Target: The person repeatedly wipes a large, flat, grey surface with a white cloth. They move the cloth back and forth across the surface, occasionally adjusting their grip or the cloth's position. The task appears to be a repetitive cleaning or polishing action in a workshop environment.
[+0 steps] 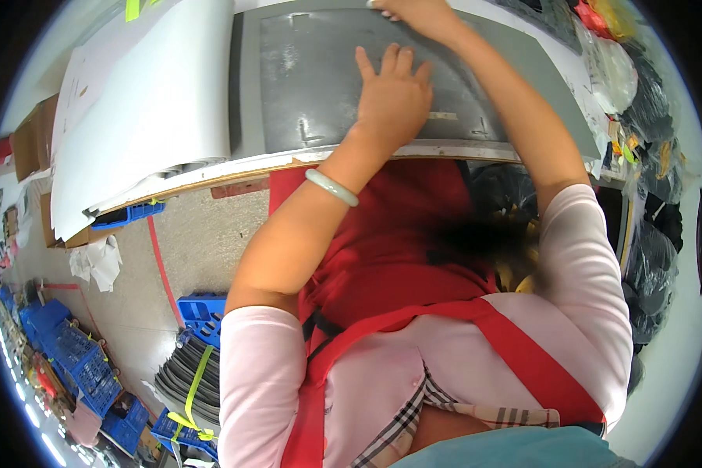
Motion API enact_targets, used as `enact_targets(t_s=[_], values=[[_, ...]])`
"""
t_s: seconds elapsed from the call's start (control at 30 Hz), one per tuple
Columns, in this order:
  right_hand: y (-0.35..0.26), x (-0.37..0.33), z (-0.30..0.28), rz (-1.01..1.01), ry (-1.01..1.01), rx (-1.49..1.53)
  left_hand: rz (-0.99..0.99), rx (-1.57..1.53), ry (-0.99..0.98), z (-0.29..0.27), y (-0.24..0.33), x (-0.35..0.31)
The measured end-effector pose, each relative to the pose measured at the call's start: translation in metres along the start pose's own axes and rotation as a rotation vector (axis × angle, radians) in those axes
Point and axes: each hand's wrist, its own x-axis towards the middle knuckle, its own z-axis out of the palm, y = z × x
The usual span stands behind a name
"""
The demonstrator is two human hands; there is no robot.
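My left hand (395,92) lies flat with its fingers spread on a dark rectangular template sheet (320,86), holding nothing. The template has L-shaped marks near its corners and a pale strip (443,116) at its near side. Beneath it, a larger grey sheet of material (534,93) spreads over the worktable. My right hand (420,14) is at the template's far edge, partly cut off by the top of the picture. Its fingers are drawn together around something small and whitish at the fingertips, too little of it showing to name.
Left of the template a big pale roll of sheet material (156,86) hangs over the table edge (234,168). Bagged goods (608,70) crowd the right side. On the floor are blue crates (70,351), a strapped stack of dark sheets (191,382) and crumpled white paper (101,261).
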Motion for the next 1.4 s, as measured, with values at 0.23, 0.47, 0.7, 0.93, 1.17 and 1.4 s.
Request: enact_targets(t_s=[0.23,0.47,0.7,0.93,1.17,1.4], values=[[-0.031,0.044,0.075,-0.355,-0.057,-0.328,0.015,-0.052,0.08,0.006,0.004,0.002],[-0.03,0.061,0.096,-0.537,-0.048,-0.684,0.039,-0.02,0.051,0.006,0.001,0.0],[-0.031,0.062,0.088,0.038,-0.092,-0.045,-0.006,-0.029,-0.006,0.007,0.002,0.002],[-0.033,0.071,0.095,0.131,-0.194,-0.077,0.012,-0.085,0.012,0.004,0.002,0.003],[-0.057,-0.003,0.081,0.215,-0.193,0.107,0.033,0.0,0.149,0.007,0.001,-0.001],[-0.102,-0.106,0.096,-0.105,-0.198,-0.589,0.033,-0.152,0.212,0.009,0.002,-0.004]])
